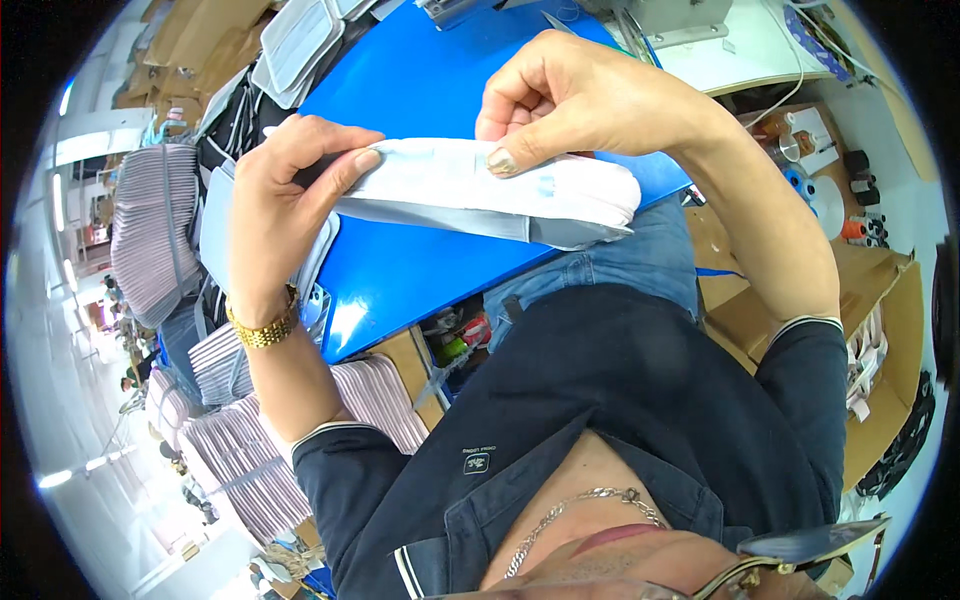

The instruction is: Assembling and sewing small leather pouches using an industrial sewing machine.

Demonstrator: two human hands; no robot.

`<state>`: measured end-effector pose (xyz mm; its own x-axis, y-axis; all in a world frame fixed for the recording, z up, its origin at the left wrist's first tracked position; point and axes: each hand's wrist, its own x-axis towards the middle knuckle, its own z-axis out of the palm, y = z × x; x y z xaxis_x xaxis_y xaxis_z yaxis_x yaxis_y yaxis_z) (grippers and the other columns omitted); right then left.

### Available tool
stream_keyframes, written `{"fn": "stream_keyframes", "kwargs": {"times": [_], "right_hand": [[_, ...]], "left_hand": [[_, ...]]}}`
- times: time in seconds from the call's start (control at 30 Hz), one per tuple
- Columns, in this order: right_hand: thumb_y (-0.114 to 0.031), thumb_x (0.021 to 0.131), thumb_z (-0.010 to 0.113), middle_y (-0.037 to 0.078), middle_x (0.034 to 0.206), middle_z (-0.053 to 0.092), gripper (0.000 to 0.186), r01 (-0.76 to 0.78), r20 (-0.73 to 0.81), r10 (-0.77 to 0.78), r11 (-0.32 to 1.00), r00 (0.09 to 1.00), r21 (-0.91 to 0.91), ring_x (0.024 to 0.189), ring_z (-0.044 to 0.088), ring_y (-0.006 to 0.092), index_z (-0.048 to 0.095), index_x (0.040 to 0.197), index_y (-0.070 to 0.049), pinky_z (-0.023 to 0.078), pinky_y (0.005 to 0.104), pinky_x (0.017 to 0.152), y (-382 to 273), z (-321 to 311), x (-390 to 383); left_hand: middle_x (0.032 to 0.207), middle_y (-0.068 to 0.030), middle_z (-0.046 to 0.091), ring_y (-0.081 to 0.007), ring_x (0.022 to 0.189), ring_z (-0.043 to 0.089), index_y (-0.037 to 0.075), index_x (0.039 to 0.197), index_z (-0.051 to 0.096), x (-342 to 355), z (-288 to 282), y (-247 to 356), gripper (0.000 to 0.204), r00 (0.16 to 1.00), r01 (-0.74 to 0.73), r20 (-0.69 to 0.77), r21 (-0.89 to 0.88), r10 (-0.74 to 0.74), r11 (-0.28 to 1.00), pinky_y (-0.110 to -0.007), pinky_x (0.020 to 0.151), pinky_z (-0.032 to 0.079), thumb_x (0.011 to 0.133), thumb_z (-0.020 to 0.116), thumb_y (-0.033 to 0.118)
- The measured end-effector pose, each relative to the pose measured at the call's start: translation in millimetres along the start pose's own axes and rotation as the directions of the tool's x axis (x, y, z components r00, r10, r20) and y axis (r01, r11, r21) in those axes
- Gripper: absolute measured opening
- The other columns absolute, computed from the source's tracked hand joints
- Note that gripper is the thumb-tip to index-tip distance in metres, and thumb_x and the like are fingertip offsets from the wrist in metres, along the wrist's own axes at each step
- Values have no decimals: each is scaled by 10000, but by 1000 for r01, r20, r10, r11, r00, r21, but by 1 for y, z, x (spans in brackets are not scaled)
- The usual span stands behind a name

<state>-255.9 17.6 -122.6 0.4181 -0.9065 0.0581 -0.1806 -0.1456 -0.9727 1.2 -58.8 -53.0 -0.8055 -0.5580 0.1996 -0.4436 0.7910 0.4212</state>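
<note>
Both hands gripping pale blue folded fabric piece (480,190) at frame center over blue worktop (420,90): left hand (275,205) fingers clamping its left end, right hand (560,95) thumb+fingers pinching top edge.

Folded pale-blue fabric piece (480,190), long and narrow, held level above blue table, pinched at both ends.

Blue table (420,90) among cardboard boxes (880,300), striped fabric stacks (155,220) and bright ceiling strip lights (55,478)
</note>
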Motion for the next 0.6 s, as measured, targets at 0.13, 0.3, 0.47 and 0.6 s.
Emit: {"fn": "stream_keyframes", "kwargs": {"times": [0.13, 0.3, 0.47, 0.6], "right_hand": [[-263, 765, 777, 14, 701, 649, 311, -48, 49, 48, 999, 998, 6, 593, 579, 79, 722, 939, -11, 436, 236, 498, -11, -4, -8], [-154, 769, 768, 47, 747, 651, 260, 111, 37, -107, 985, 994, -133, 700, 592, 83, 701, 931, 36, 490, 241, 640, -7, -16, -35], [-76, 783, 740, 39, 741, 649, 183, 26, -86, -33, 997, 996, -79, 685, 580, 74, 702, 914, 46, 497, 228, 640, -8, -8, -50], [-68, 784, 749, 26, 735, 646, 183, 28, -140, -47, 991, 989, -132, 673, 573, 68, 705, 927, 38, 493, 223, 628, -8, -7, -52]], "left_hand": [[796, -58, 684, -154, 720, 604, 43, 923, 740, -3, 2, 2, 129, 1000, -20, -17, 30, 20, 999, -276, 667, 459, 824, 737, 126], [789, -61, 683, -163, 716, 610, 38, 924, 733, -10, 8, -2, 120, 996, -47, -81, 1, 47, 999, -278, 668, 460, 819, 736, 97], [789, -54, 682, -162, 713, 607, 37, 904, 727, -15, 11, -4, 105, 990, -44, -137, 24, 47, 999, -284, 679, 456, 816, 737, 94], [793, -50, 683, -162, 709, 603, 39, 903, 727, -13, 14, -4, 106, 987, -43, -156, 16, 45, 999, -286, 680, 451, 816, 738, 100]]}}
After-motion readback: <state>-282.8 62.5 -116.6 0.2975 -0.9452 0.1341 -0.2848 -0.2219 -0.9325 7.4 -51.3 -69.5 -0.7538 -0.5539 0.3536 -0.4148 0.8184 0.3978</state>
